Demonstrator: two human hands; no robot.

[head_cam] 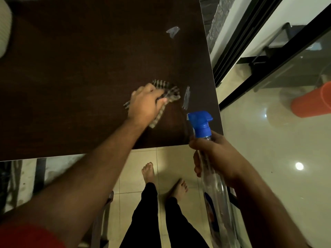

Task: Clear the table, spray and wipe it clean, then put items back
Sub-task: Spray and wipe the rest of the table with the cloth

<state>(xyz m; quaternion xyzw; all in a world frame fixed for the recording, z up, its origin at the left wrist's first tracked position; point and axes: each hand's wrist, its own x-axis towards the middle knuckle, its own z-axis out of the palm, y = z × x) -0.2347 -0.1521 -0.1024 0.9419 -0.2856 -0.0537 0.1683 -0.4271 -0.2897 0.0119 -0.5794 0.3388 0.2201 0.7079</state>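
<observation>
A dark brown table point(80, 77) fills the upper left of the head view. My left hand point(143, 104) grips a striped grey cloth point(170, 93) and presses it on the table near the right front corner. My right hand point(215, 156) holds a clear spray bottle point(213, 176) with a blue trigger head point(200, 122) just off the table's front right corner. Two shiny wet streaks point(186, 97) point(172, 31) lie on the tabletop to the right of the cloth and further back.
A pale object point(4, 27) sits at the table's far left edge. Right of the table run a black-framed glass door point(268, 59) and an orange bucket point(311, 102) behind it. My bare feet point(148, 172) stand on light floor tiles; a chair frame point(105, 212) is below the table.
</observation>
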